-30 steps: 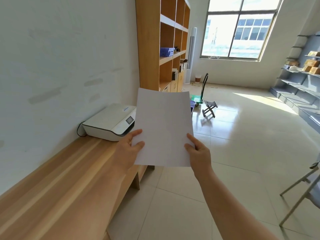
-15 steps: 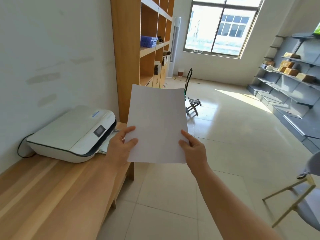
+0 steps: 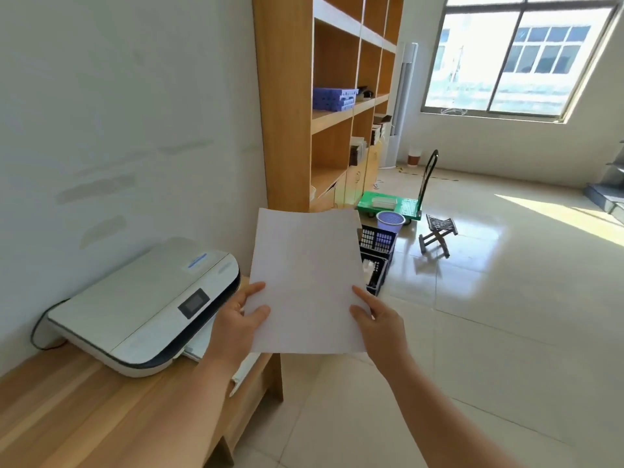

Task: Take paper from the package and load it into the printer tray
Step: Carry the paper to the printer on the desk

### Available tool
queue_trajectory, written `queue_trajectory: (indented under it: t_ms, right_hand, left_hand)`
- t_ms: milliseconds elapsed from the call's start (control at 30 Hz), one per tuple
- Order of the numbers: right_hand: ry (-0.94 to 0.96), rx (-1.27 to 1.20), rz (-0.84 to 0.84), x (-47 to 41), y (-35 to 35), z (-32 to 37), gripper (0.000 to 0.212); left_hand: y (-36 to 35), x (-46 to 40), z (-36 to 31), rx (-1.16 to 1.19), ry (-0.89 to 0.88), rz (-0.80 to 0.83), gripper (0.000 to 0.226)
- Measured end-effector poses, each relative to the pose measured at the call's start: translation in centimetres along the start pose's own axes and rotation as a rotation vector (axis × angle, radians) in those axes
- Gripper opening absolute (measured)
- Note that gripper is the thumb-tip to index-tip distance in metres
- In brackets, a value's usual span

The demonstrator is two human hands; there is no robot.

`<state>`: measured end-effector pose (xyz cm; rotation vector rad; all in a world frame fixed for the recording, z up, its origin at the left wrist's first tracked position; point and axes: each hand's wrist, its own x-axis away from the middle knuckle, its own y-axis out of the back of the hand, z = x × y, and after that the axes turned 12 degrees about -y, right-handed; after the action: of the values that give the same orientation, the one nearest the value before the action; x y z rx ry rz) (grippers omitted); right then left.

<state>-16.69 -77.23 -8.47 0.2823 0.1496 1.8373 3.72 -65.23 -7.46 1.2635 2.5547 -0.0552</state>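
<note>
Now the printer [image 3: 145, 309] is brought much closer on the table [image 3: 101, 410]; the paper sheet [image 3: 305, 282] is held upright just beside it, fingers [image 3: 260, 314] of both hands clamped on its lower edges, the tray nearly within reach.

Sunlight is streaming through a large window [image 3: 516, 55] onto the pale tiled floor [image 3: 489, 332], while tall wooden shelves [image 3: 324, 96] are standing against a white wall [image 3: 118, 113].

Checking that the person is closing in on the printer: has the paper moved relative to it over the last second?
Yes. The paper, held in the left hand and right hand, now sits lower against the printer, just right of its front.
</note>
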Motion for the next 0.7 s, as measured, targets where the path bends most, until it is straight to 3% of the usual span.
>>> queue_trajectory:
  t_ms: [233, 467, 700]
  right_hand:
    - [0.068, 0.126, 0.260, -10.2, -4.3, 3.0, 0.038]
    - [0.036, 0.168, 0.512, -16.5, -14.2, 4.8, 0.034]
    - [0.016, 0.275, 0.659, -21.5, -21.8, 5.6, 0.034]
  left_hand:
    - [0.6, -4.4, 1.9, -0.105, 0.056, -0.268, 0.036]
    - [5.6, -7.5, 5.3, -0.183, 0.095, -0.518, 0.037]
    - [7.7, -10.3, 9.4, -0.249, 0.198, -0.714, 0.041]
